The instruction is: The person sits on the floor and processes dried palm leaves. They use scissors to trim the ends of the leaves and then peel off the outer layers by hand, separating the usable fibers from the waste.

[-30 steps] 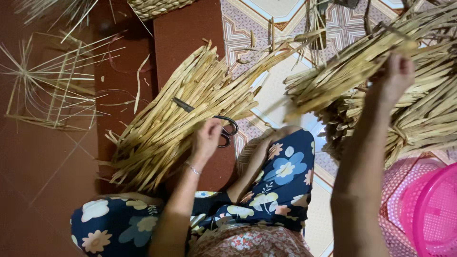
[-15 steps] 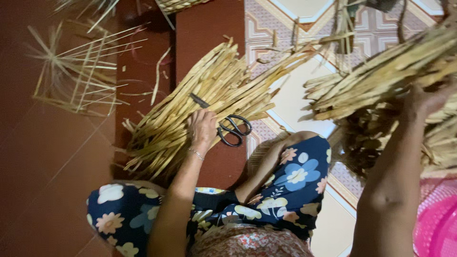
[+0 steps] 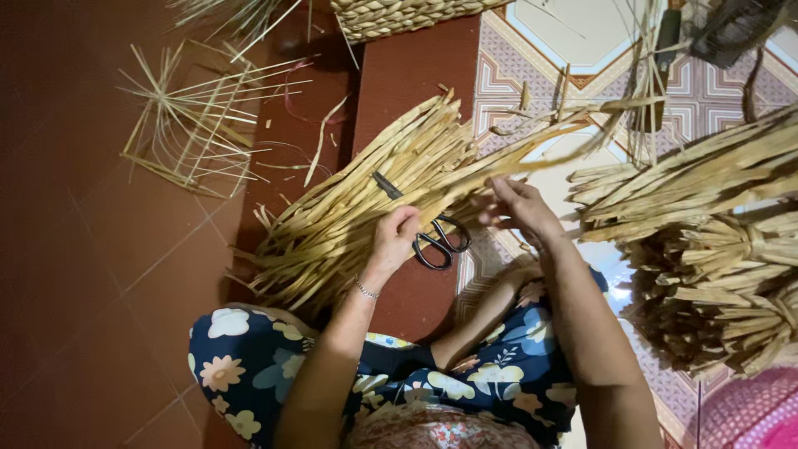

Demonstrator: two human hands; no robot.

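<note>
A loose pile of dried straw strips [image 3: 349,216] lies fanned out on the floor before my knees. Black scissors [image 3: 428,233] rest on the pile's near edge. My left hand [image 3: 392,239] is curled on strips at the pile's right side, right beside the scissor handles. Just to the right, my right hand [image 3: 517,208] pinches a long straw strip [image 3: 573,125], which runs up and to the right above the patterned tiles. My legs in blue flowered cloth [image 3: 499,374] are folded underneath.
Tied straw bundles [image 3: 715,249] are stacked at the right. A woven basket [image 3: 399,17] stands at the top. A half-woven straw frame [image 3: 187,125] lies on the red floor at the left. A pink plastic basket [image 3: 761,411] shows at the bottom right corner.
My right hand has come down and left from the tied bundles to the loose pile and now holds a long strip. My left hand stayed by the scissors.
</note>
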